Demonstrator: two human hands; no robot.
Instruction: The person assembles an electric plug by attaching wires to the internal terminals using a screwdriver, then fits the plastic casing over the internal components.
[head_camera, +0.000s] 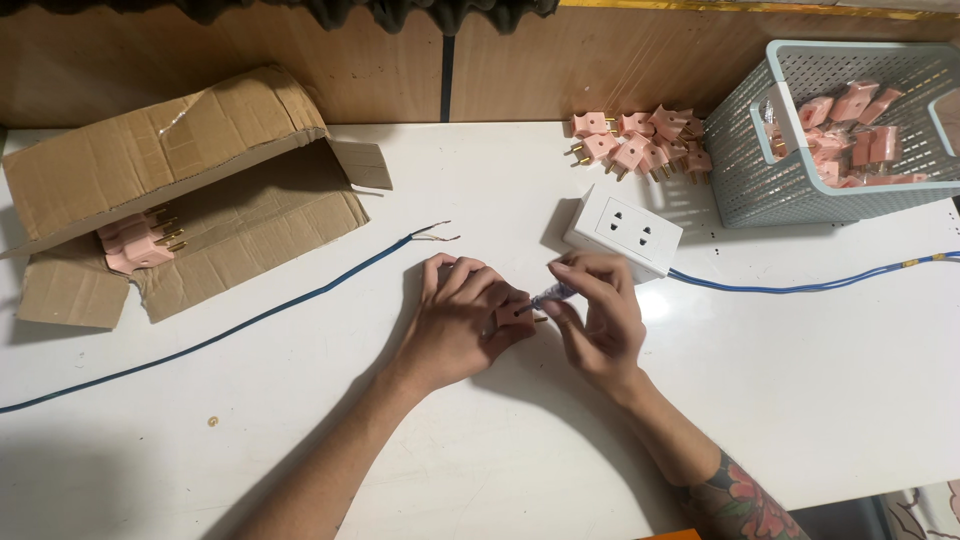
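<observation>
My left hand (455, 320) grips a small pink plug (512, 313) with brass pins, just above the white table (800, 380). My right hand (598, 315) holds a small blue-handled screwdriver (552, 294) whose tip points at the plug. The two hands meet at the table's middle, in front of a white socket box (622, 231).
A blue cable (800, 287) runs right from the socket box. Another dark cable (250, 322) with bared ends crosses the left side. A heap of pink plugs (635, 148) lies at the back, beside a grey-blue basket (760, 190) holding more. An open cardboard box (180, 190) with plugs sits left.
</observation>
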